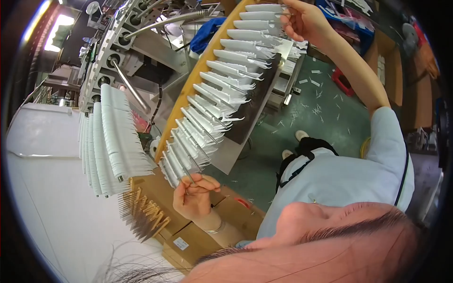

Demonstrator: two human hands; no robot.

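A long curved yellow rack [188,94] carries a row of thin metal rods, each with a stack of white pieces [226,89] that end in ragged, hooked tips. At the near end of the row, the bent fingers of my left hand [196,194] close around the tip of a thin metal rod [189,175]. My right hand [302,21] is at the far end, its fingers curled in beside the last white stacks. What those fingers grip is hidden.
At left, a machine frame [106,66] bears thick metal rods and hanging fringed white stacks [120,137]. Below stand cardboard boxes [188,240] and a spiky wooden-handled bundle [141,210]. White scraps [316,111] litter the green floor. A red object [342,82] lies there.
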